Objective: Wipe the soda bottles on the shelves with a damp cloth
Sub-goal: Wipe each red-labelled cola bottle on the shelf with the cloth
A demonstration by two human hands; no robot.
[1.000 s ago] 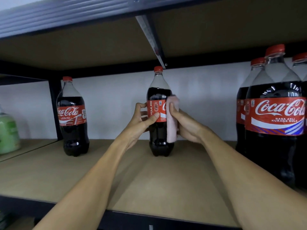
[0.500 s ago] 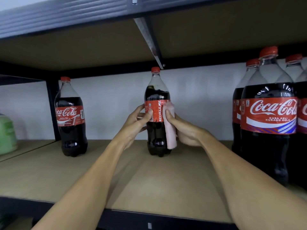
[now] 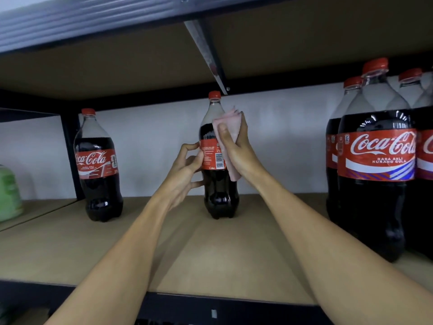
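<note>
The shelf board (image 3: 70, 242) lies open between the left bottle (image 3: 98, 165) and the middle bottle (image 3: 220, 195), and from there to the bottle cluster (image 3: 375, 184) at right. The upper shelf (image 3: 117, 73) and its brace (image 3: 206, 48) hang close over the middle cap (image 3: 214, 95). The wall (image 3: 152, 148) closes the rear.

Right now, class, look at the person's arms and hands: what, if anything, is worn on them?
Nothing shows. The left forearm and right forearm are bare to the picture's edge, with no sleeves, watch or bracelet. The left hand and right hand have no gloves and no rings that can be seen.
</note>
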